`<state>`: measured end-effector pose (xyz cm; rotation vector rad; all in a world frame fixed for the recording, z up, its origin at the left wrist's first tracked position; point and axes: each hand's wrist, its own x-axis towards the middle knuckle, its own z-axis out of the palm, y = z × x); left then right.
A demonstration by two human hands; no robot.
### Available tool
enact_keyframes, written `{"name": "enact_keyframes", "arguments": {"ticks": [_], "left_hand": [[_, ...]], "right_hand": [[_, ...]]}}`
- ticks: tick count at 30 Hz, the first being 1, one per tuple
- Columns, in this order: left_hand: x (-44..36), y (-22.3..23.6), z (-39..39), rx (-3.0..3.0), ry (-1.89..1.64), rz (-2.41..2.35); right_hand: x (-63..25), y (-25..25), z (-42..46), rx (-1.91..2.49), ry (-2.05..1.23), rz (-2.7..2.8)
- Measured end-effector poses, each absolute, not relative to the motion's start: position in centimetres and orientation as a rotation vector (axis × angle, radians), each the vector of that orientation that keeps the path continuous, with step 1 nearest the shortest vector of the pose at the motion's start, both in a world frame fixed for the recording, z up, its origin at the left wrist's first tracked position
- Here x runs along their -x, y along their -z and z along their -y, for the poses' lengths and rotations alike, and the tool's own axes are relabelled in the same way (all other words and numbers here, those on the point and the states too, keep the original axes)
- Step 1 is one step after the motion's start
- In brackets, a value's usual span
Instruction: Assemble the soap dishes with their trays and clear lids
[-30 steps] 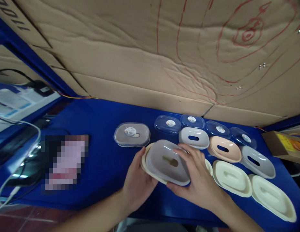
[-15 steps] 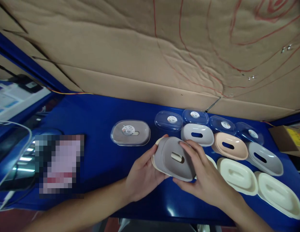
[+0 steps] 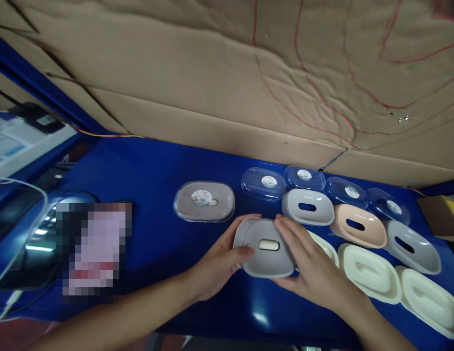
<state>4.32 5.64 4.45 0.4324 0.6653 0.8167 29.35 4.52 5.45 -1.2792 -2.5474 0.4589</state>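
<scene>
My left hand (image 3: 219,263) and my right hand (image 3: 314,268) are closed around the two ends of a grey soap dish (image 3: 268,265), held above the table. Its grey tray has an oval slot, through which a cream ridge shows; the cream base beneath is mostly hidden. My left thumb lies on the tray beside the slot, while my right fingers wrap the other end. Behind my left hand sits a grey soap dish under a clear lid (image 3: 186,204) with a round label. A cream base (image 3: 325,248) is partly hidden by my right hand.
Right of my hands stand slotted trays in white-grey (image 3: 325,212), peach (image 3: 358,226) and grey (image 3: 413,246). In front are cream bases (image 3: 369,273), behind them several clear lids (image 3: 263,184). A pixelated phone-like item (image 3: 98,243) lies left on the blue table (image 3: 149,234); cardboard (image 3: 168,73) rises behind.
The grey tray has gone from tilted and offset to sitting flatter over the cream base, its slot lined up with the ridge. My left thumb has moved onto the tray. The view has shifted slightly.
</scene>
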Motion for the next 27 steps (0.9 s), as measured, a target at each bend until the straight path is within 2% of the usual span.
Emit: {"name": "enact_keyframes", "arguments": {"ticks": [8, 12, 14, 18, 24, 27], "left_hand": [[-4.2, -5.1, -5.6, -0.306, -0.782, -0.668], [-4.1, -5.3, -5.9, -0.344, -0.812, -0.679], [-4.1, -5.1, -5.9, -0.325, -0.799, -0.704], [-4.2, -5.0, -5.6, -0.288, -0.777, -0.719], [-4.2, -5.1, -5.6, -0.243, -0.795, -0.7], [-4.3, -5.3, -5.9, -0.233, -0.796, -0.679]], "right_hand": [[-30.2, -8.0, -8.2, 1.139, -0.661, 2.599], [-29.5, -9.1, -14.3, 1.17, -0.59, 2.54], [-28.8, -8.4, -17.4, 1.248, -0.458, 2.555], [-27.7, -6.5, -21.1, 1.341, -0.394, 2.712], [-29.7, -9.5, -16.9, 1.284, -0.305, 2.453], [-31.3, -11.2, -11.3, 1.234, -0.512, 2.477]]}}
